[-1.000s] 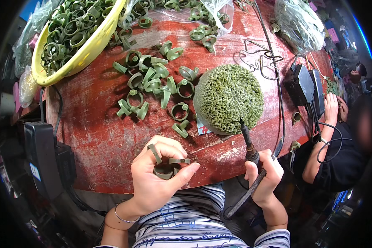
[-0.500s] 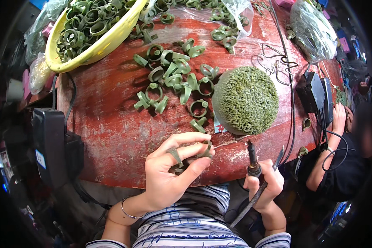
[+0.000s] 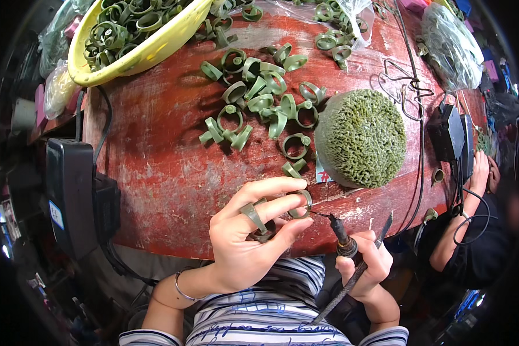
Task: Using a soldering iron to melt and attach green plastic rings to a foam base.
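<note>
My left hand is closed around several olive-green rings, one upright ring pinched at its fingertips. My right hand grips a black pen-like hot tool, its thin tip at or very near that ring; whether they touch I cannot tell. A long grey wrapped tool with a pointed end also runs through that hand. Just above lies a round pad with a rough, porous green top. Loose green rings are scattered left of it on the scratched red table.
A yellow basket of rings stands upper left, plastic bags upper right. Black power units stand at the left and right, with loose wires. A co-worker's arm rests at the right edge.
The tool tip has left the green pad and moved down-left to the ring. My left hand has moved right and up, lifting a ring to its fingertips.
</note>
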### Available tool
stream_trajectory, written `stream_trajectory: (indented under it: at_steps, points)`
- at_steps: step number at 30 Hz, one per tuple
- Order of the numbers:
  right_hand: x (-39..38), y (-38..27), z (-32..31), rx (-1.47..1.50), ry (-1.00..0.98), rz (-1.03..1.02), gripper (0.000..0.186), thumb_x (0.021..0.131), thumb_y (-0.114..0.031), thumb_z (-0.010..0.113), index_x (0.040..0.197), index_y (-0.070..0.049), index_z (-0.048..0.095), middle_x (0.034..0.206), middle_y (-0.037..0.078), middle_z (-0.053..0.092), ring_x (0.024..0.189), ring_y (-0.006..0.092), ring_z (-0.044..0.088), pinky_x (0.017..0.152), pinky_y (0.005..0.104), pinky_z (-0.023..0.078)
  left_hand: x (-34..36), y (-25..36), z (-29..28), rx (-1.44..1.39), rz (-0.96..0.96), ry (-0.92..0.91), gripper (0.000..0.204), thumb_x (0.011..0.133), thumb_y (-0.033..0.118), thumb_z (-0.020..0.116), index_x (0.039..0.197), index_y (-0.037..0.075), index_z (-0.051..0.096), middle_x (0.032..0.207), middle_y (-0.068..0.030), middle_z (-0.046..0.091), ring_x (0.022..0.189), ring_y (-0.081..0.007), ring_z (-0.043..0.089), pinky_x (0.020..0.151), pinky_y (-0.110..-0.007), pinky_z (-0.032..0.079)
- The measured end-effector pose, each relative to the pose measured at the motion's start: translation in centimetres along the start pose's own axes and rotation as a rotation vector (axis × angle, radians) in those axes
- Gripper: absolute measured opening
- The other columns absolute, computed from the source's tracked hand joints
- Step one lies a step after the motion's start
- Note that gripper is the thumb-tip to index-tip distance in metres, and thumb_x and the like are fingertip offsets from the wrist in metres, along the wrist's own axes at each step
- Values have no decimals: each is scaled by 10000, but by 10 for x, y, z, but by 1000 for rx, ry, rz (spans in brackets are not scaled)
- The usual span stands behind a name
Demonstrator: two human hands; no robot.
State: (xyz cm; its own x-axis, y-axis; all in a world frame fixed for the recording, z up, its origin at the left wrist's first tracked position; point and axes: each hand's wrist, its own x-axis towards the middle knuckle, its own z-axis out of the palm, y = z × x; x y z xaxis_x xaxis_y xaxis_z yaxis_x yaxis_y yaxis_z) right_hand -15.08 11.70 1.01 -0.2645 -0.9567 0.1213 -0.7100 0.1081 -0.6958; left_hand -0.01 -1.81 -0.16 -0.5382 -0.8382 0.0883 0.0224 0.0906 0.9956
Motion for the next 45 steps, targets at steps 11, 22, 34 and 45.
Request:
stream_trajectory:
  at_steps: [11, 22, 34, 45]
  points:
    - [-1, 1, 0, -45, 10, -2, 342, 726, -266, 716, 849, 19, 574, 673, 111, 581, 520, 224, 564, 469, 285, 460, -1, 0, 1, 32, 16, 9, 262, 704, -79, 683, 948, -32, 600, 1082, -147, 526, 822, -129, 593, 612, -189, 506]
    - [0, -1, 1, -60, 16, 3, 332, 723, -262, 716, 842, 12, 573, 677, 105, 581, 523, 221, 565, 472, 282, 459, -2, -2, 0, 23, 12, 14, 255, 713, -71, 679, 950, -26, 594, 1083, -152, 525, 832, -138, 593, 612, -193, 505]
    - [1, -1, 2, -54, 15, -2, 337, 726, -273, 710, 836, 14, 572, 667, 104, 582, 513, 216, 561, 465, 278, 453, -2, -3, -1, 23, 12, 13, 264, 714, -68, 679, 958, -15, 593, 1090, -151, 522, 847, -142, 593, 607, -194, 499]
    - [-5, 10, -4, 18, 101, 99, 246, 734, -161, 666, 818, 45, 563, 651, 109, 539, 530, 220, 521, 487, 288, 410, -3, -3, -1, -58, -3, -12, 265, 737, -98, 625, 991, -39, 581, 1124, -166, 501, 863, -207, 618, 659, -240, 553]
